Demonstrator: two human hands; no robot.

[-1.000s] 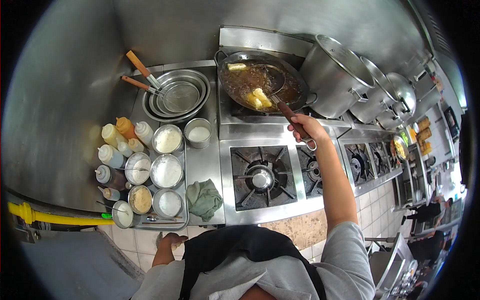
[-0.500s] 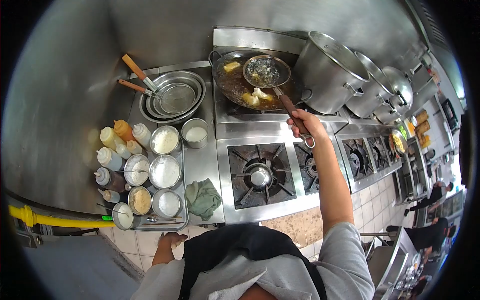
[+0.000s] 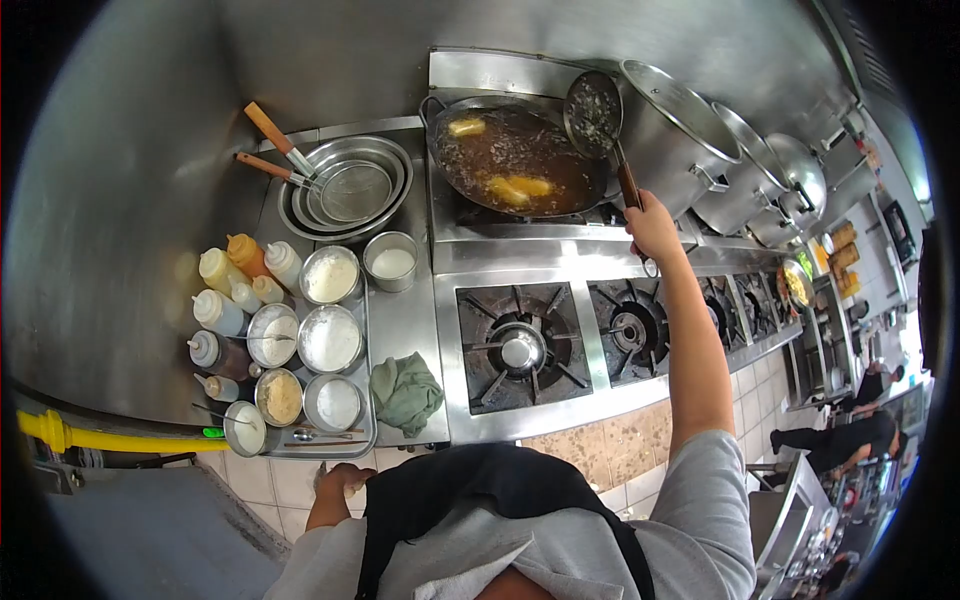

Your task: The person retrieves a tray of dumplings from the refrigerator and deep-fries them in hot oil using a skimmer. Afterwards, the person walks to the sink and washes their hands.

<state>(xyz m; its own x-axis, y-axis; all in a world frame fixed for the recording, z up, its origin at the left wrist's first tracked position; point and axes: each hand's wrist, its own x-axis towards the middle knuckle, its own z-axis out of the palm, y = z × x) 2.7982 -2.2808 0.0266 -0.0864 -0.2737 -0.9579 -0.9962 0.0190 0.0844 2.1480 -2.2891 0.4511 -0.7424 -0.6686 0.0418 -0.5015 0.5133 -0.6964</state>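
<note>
My right hand (image 3: 652, 225) is closed around the brown handle of a round skimmer (image 3: 593, 115). Small frying crumbs lie in its mesh bowl, which is tilted over the right rim of a wok (image 3: 440, 165). Brown oil bubbles in the wok. One golden battered piece (image 3: 466, 127) floats near the far left side, and more yellow fried pieces (image 3: 518, 189) float near the front. My left hand (image 3: 343, 480) hangs low by the tray's front edge, its fingers loosely apart with whitish marks on them.
Several squeeze bottles (image 3: 218, 312) and metal tubs of white powder (image 3: 330, 338) crowd a tray at left. Nested strainers (image 3: 357, 192) rest in bowls behind. A green cloth (image 3: 406, 394) lies beside the burners (image 3: 521, 348). Tall pots (image 3: 665, 140) stand right of the wok. People work far right.
My right hand has moved the skimmer right and up, from over the wok's middle to its right rim. The pale piece beside the front fried pieces looks yellow now. My left hand stays low.
</note>
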